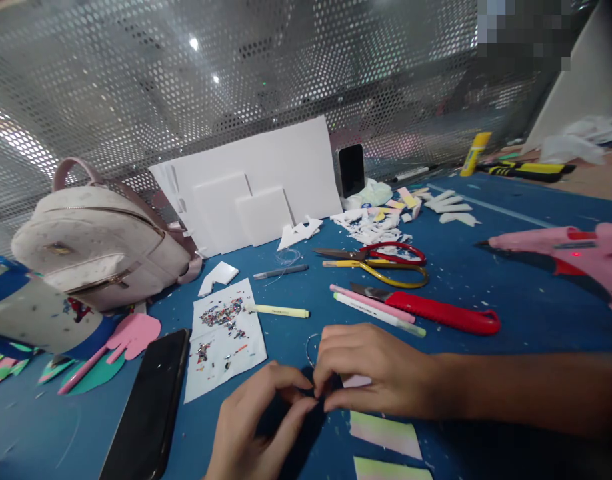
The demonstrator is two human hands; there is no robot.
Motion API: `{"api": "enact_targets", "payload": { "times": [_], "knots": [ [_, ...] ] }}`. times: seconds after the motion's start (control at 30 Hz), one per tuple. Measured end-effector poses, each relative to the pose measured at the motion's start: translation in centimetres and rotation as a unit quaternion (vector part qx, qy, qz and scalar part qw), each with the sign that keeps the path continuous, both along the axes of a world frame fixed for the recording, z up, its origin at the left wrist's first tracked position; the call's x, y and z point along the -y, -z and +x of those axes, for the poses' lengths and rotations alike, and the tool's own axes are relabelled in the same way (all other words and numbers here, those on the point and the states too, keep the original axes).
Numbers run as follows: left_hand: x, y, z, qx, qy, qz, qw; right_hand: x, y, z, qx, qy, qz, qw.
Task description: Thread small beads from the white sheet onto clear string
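My left hand point(266, 417) and my right hand point(371, 370) meet low in the middle, fingertips nearly touching. Both are closed in a pinch. A loop of thin thread point(311, 348) rises from between them beside the right fingers; whatever else is pinched there is hidden or too small to make out. Left of the hands lies a white paper sheet point(201, 373) with many tiny coloured beads point(223, 313) scattered on it. Pale strips with a green-to-pink tint point(386, 433) lie below the right wrist. More thin clear thread point(289, 257) is coiled farther back.
Scissors point(396, 257), a red-handled cutter point(446, 312), several pens point(281, 311) and white scraps point(371, 227) lie beyond the hands. A pink glue gun point(561, 243) with a lit red light is at right. A black phone point(149, 407) and a backpack point(101, 233) are at left.
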State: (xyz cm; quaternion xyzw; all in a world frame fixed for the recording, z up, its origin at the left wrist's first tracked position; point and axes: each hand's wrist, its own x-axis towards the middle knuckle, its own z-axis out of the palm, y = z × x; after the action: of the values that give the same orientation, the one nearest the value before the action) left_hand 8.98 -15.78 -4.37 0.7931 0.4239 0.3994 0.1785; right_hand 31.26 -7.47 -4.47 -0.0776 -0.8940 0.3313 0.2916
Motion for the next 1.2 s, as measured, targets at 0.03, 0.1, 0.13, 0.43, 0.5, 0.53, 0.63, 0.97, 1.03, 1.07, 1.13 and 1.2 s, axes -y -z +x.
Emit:
{"api": "enact_targets", "payload": {
  "times": [0.03,0.1,0.13,0.43,0.5,0.53,0.63,0.97,1.03,1.07,1.13,1.2],
  "knots": [
    [0.0,0.0,0.0,0.000,0.005,0.001,1.000,0.0,0.0,0.0,-0.001,0.001,0.002,1.000],
    [0.1,-0.1,0.1,-0.005,0.014,0.005,1.000,0.0,0.1,0.0,-0.001,0.002,0.004,1.000],
    [0.1,-0.2,0.1,-0.007,0.017,0.008,1.000,0.0,0.2,0.0,0.001,0.003,0.004,1.000],
    [0.0,-0.2,0.5,0.001,0.012,-0.002,1.000,-0.1,0.3,-0.1,0.002,0.030,-0.020,0.999],
    [-0.7,-0.6,0.2,-0.011,0.012,-0.006,1.000,0.0,0.1,-0.1,0.006,0.039,-0.026,0.999],
    [-1.2,-1.0,-0.3,-0.021,0.007,-0.002,1.000,0.0,0.0,-0.1,0.009,0.044,-0.029,0.999],
    [-3.6,-2.5,-3.1,-0.052,-0.083,0.023,0.995,0.1,-0.3,0.0,0.013,0.052,-0.045,0.998],
    [-8.6,-3.8,-14.1,-0.254,-0.241,-0.047,0.936,0.1,-0.4,0.0,0.016,0.050,-0.065,0.997],
    [-8.8,-3.4,-14.3,-0.267,-0.226,-0.054,0.935,0.1,-0.4,0.0,0.017,0.051,-0.065,0.996],
    [-8.9,-3.3,-14.3,-0.271,-0.218,-0.057,0.936,0.2,-0.4,0.0,0.018,0.050,-0.065,0.996],
    [-9.0,-3.0,-14.2,-0.279,-0.206,-0.065,0.936,0.2,-0.4,0.0,0.021,0.049,-0.064,0.997],
    [-9.0,-2.9,-14.2,-0.285,-0.199,-0.073,0.935,0.2,-0.4,0.1,0.020,0.048,-0.064,0.997]
  ]
}}
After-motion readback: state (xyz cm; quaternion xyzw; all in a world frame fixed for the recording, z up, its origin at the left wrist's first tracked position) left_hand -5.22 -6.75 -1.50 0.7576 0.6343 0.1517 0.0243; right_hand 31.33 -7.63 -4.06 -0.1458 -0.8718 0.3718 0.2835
